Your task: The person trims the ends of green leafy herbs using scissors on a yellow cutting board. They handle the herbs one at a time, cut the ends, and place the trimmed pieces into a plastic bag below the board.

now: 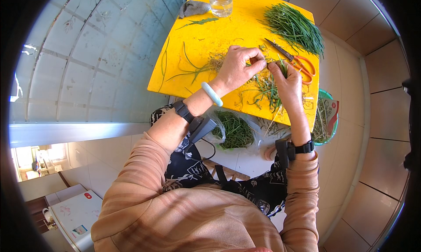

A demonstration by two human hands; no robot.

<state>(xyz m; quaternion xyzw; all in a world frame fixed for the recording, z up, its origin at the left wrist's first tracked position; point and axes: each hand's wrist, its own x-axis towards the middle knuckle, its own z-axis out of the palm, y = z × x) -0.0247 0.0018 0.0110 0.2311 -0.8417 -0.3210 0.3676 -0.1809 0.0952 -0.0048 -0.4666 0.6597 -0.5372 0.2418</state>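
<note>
Over the yellow table [250, 28], my left hand [241, 66] has its thumb and forefinger pinched near the fingertips of my right hand; whether a bit of stalk is between them I cannot tell. My right hand [286, 77] grips a few green garlic-chive stalks [282, 65]. Loose chive leaves and dry trimmings [266, 87] lie under and between both hands. Just beyond my right hand rest scissors with orange handles [304, 67], their blades pointing up and left. A thick bundle of green chives [294, 26] lies at the far right of the table.
A glass of water [221, 4] stands beside a grey cloth [194, 9] at the far left. Below the table's near edge is a clear plastic bag of greens [233, 130]. A green basin [329, 120] with dry stalks is at the right. A frosted glass partition [98, 54] stands left.
</note>
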